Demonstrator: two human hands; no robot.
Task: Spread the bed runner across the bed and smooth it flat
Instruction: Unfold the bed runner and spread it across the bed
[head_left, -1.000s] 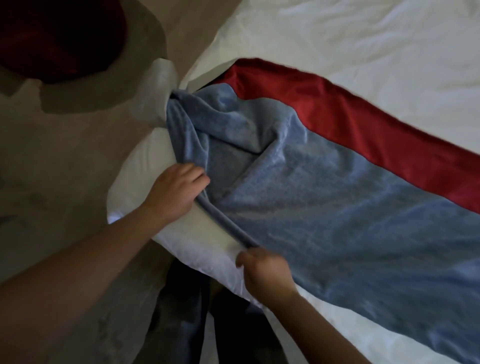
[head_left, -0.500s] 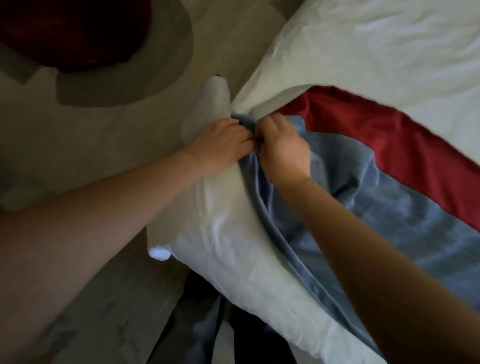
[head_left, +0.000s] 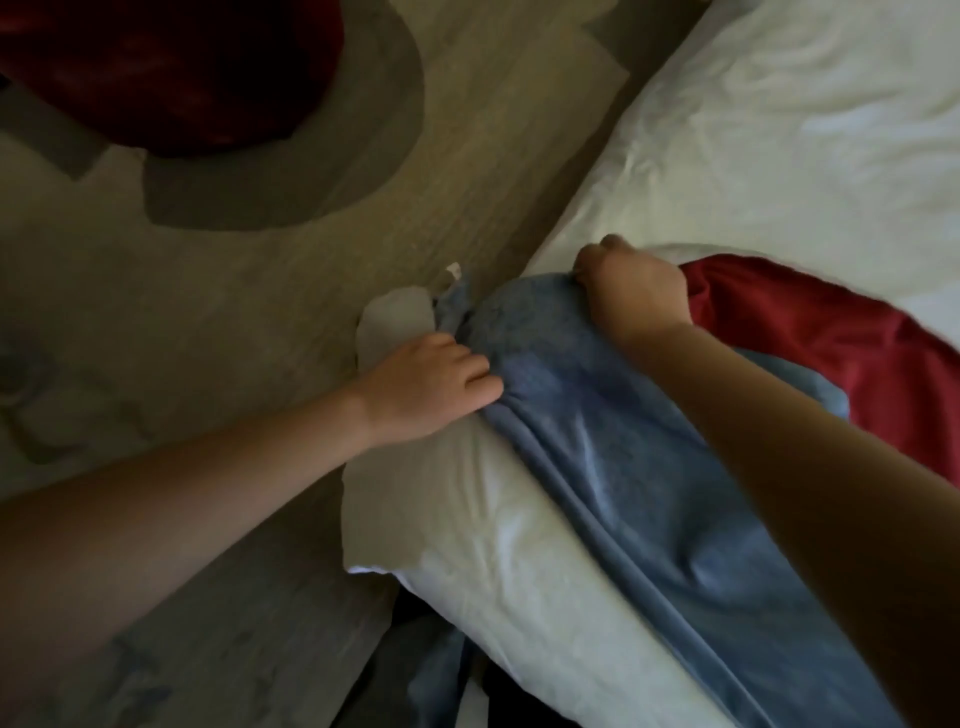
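The bed runner (head_left: 597, 441), blue with a red band, lies bunched at mid-frame along the edge of the bed (head_left: 779, 130). The right hand (head_left: 634, 293) is fisted on its end. Just beside it, the left hand (head_left: 428, 387) has its fingers (head_left: 480, 382) curled into a fold. A hard tug could drag the end onto the floor (head_left: 260, 312). Open sheet lies toward the upper right.

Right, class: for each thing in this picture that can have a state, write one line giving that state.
Blue plush bed runner with red band: bunched and creased at the bed's edge, not flat.
White bed cover: wrinkled, partly under the runner.
Left hand: grips the runner's gathered blue fabric.
Right hand: grips the runner's end edge.
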